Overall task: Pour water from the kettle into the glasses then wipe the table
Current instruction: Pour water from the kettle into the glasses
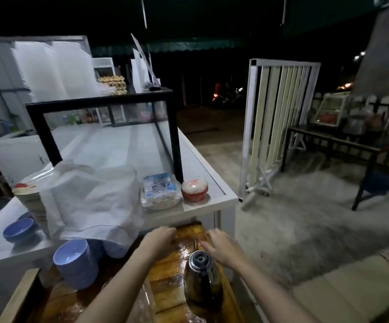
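Step unclear: kettle is not gripped, no glasses are seen in frame, and no cloth is seen in either hand. The wooden counter looks wet and glossy, so the wipe is judged the likelier stage. Not confirmed.

Kettle is stood upright on the wooden counter, just below the right hand and nearer the body, lid on, spout toward the fingers. It is touched by neither hand.

Next move: for a pour, the right hand must be brought back to the kettle handle and glasses located first. For a wipe, a cloth must be found.

Pose: both forearms are stretched forward over the wooden counter. Right hand is held palm down, fingers loosely spread, nothing pinched. Left hand is set at the far end of the wood, fingers bent down. Its fingertips are blurred and hidden, so whether anything is held cannot be told.

Stacked blue bowls sit left of the left hand.
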